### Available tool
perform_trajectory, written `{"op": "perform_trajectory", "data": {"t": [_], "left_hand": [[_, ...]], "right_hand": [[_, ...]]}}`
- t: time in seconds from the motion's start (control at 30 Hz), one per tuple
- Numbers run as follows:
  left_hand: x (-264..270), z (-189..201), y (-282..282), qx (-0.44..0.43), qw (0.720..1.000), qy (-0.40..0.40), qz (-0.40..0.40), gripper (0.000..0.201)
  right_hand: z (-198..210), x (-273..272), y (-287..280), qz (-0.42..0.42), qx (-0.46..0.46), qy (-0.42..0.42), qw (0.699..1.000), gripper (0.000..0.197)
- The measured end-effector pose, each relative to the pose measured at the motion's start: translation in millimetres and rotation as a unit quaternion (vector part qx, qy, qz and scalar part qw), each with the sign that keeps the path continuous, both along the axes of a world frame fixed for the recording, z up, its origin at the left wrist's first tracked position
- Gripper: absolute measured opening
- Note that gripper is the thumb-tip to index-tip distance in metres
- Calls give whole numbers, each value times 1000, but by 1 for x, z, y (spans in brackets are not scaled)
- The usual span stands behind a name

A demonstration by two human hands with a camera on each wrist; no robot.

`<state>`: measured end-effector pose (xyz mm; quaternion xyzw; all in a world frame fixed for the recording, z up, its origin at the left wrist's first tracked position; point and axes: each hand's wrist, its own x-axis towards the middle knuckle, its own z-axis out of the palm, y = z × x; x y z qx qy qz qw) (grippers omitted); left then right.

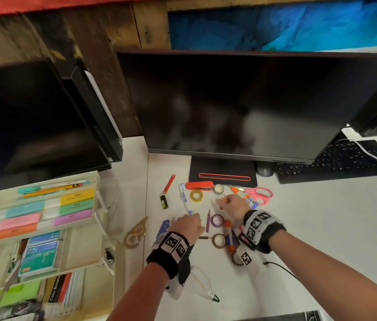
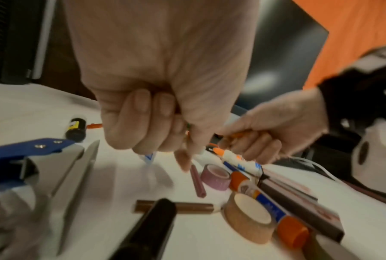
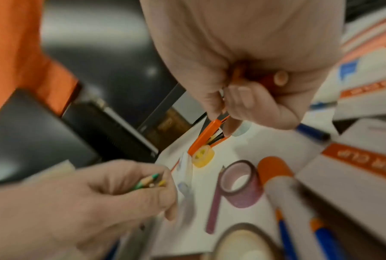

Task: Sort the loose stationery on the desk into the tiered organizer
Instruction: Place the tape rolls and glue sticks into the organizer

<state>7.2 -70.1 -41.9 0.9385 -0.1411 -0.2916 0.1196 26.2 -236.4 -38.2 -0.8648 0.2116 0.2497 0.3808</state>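
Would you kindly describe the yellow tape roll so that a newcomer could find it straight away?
Start at the big monitor in the middle of the desk and drop to its flat black stand. Just in front of the stand's left corner lies an orange stapler, and the yellow tape roll sits right before it. It is the only yellow, see-through roll; the others nearby are purple, brown or whitish.

"Coin Envelo…", cut off, printed in white on a dark booklet spine (image 1: 54, 288) in the tiered organizer's (image 1: 99, 256) near, lowest tier. "…R CLIP" in white on the orange band of a white box (image 3: 357, 162) at right.
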Motion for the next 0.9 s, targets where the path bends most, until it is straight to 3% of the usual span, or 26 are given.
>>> {"op": "perform_trajectory", "data": {"t": [0.13,0.23,0.3,0.4,0.5,0.57,0.6,0.67,0.8,0.83,0.9], "left_hand": [[-2,-4,-1,31,999,11,-36,37],[-3,-6,-3,46,999,-4,-30,28],[-3,-5,-3,43,999,-12,-30,24],[-4,-1,-2,36,998,-26,-33,27],[-3,4,2,13,998,-63,-7,28],[-2,8,7,-17,996,-76,47,30],[-2,12,10,-40,993,-68,85,29],[0,18,18,-102,979,-46,169,25],[1,26,32,-229,929,-25,288,26],[2,26,36,-260,911,-11,319,26],[5,25,43,-358,845,47,395,31]], "right_hand": [[5,6,24,132,-143,-3,981,37],[-1,11,39,181,-187,-2,965,18],[-4,13,45,161,-167,8,973,10],[-1,17,46,112,-113,8,987,21],[11,19,34,13,-4,-10,1000,33],[17,19,19,-39,81,-10,996,26],[17,19,11,-95,153,-10,984,25],[17,17,-8,-229,300,4,926,30],[21,7,-43,-315,432,6,845,35],[22,5,-50,-336,454,4,825,35],[19,0,-64,-373,509,13,775,30]]}}
